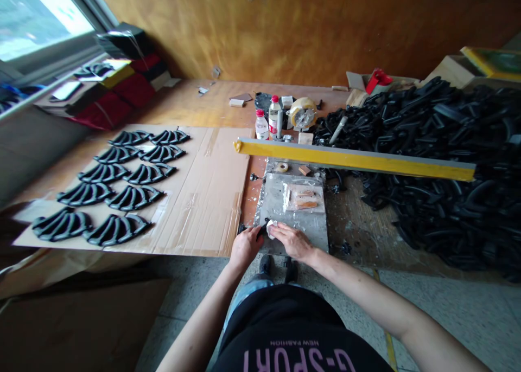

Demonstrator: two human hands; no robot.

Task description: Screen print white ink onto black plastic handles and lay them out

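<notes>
My left hand [246, 248] is closed around a small black part [264, 226], most of it hidden by the fingers. My right hand [293, 242] pinches a crumpled white cloth [271, 229] against the end of that part. Both hands are over the near edge of a grey metal plate [271, 198]. Just beyond them on the plate lies a clear-wrapped pad [288, 204] with several thin brownish pieces on it.
Black fan-shaped parts [126, 198] lie in two columns on a cardboard sheet [207, 198]. A yellow-and-grey bar [354, 159] crosses above the bench. Two bottles [261, 125] and a tape roll [303, 113] stand behind it. Black parts [439, 144] are heaped at right.
</notes>
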